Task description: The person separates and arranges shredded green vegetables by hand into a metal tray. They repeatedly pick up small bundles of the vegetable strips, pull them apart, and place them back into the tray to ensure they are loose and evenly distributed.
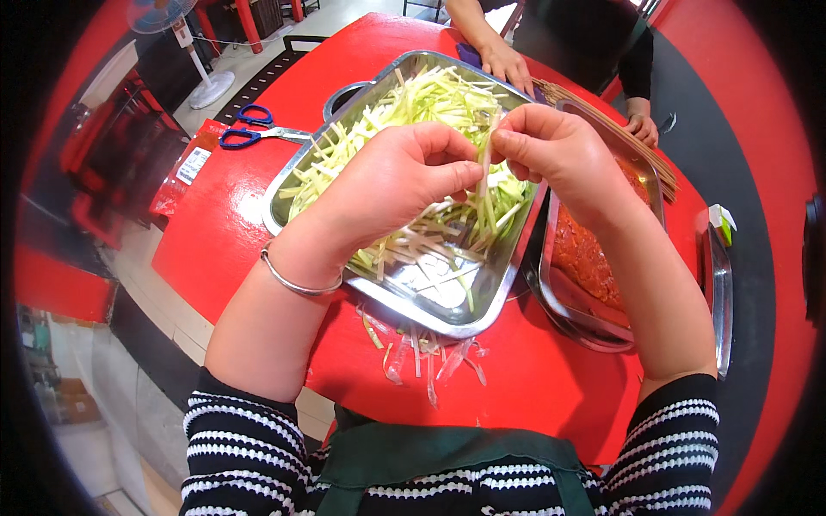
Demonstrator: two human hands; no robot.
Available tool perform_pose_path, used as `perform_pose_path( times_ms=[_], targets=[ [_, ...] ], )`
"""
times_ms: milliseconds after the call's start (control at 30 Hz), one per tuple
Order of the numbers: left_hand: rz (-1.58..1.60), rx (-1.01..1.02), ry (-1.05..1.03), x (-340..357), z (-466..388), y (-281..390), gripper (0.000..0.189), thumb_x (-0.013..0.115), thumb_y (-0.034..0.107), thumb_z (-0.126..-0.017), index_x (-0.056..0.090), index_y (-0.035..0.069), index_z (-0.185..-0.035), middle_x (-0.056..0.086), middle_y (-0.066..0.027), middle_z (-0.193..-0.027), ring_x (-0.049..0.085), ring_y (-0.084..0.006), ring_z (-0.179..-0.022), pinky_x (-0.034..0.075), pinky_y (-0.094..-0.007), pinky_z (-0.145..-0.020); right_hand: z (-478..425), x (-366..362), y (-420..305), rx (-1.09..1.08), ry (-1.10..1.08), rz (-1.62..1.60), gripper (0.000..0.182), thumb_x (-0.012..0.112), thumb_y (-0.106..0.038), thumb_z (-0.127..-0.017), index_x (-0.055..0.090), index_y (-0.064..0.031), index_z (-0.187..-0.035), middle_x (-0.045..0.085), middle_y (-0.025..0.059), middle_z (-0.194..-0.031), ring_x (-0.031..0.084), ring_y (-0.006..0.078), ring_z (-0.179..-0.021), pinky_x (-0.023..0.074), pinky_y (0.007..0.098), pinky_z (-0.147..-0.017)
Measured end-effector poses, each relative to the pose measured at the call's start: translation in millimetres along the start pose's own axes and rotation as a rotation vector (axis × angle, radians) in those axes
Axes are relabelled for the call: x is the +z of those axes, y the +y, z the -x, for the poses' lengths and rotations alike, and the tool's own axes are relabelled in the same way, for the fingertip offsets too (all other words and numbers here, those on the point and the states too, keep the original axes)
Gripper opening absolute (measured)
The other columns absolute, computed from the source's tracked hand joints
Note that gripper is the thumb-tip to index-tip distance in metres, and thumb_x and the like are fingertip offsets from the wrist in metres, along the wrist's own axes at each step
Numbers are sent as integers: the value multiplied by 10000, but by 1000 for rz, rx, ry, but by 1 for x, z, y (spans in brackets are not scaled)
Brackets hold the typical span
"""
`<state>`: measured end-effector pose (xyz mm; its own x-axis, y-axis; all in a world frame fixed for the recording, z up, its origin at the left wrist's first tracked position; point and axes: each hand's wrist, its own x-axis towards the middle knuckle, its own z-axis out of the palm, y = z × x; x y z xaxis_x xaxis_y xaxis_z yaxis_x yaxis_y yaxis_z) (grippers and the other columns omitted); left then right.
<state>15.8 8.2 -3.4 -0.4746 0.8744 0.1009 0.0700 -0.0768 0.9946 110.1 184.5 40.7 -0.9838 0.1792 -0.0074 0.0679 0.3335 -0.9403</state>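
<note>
Above a steel tray (pixel 423 318) of pale green, stalk-like vegetable strips (pixel 413 103), my two hands are close together. My left hand (pixel 419 168) pinches a pale strip (pixel 486 161) between thumb and forefinger. The same strip, held roughly upright, has its upper part between the thumb and fingers of my right hand (pixel 548 142). Cut strips heap up at the tray's far side, and a few lie scattered on its bare near end. Thin peelings (pixel 419 355) rest on the red table below the tray's near rim.
Blue-handled scissors (pixel 264 133) lie left of the tray, near a red plastic package (pixel 187 168). At right, a metal tray holds red-seasoned meat (pixel 584 258), with thin wooden sticks (pixel 668 180) beyond it. Across the table are another person's hands (pixel 508 63). A fan (pixel 210 87) stands behind.
</note>
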Motion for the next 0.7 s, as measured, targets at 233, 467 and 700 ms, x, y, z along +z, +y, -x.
perform_pose_path(
  times_ms=[233, 467, 700],
  targets=[
    [52, -47, 39, -4, 1, 5, 154, 591, 153, -918, 626, 21, -988, 636, -3, -893, 580, -64, -791, 452, -215, -702, 4, 4, -6, 20, -1, -46, 179, 650, -165, -887, 640, 9, -929, 594, -7, -750, 523, 59, -664, 440, 213, -612],
    [165, 28, 64, 6, 4, 7, 149, 611, 158, -911, 628, 29, -983, 625, 12, -875, 563, -61, -788, 446, -209, -720, 2, 0, -3, 25, 15, -163, 161, 629, -183, -897, 638, -23, -913, 657, 23, -812, 529, 60, -665, 425, 202, -622],
    [47, -6, 41, -5, 1, 7, 151, 611, 168, -915, 631, 30, -973, 630, 9, -845, 556, -58, -781, 438, -213, -711, 3, 1, -8, 0, 54, -85, 171, 626, -195, -894, 635, -28, -930, 657, 20, -812, 531, 58, -665, 423, 211, -620]
  ],
)
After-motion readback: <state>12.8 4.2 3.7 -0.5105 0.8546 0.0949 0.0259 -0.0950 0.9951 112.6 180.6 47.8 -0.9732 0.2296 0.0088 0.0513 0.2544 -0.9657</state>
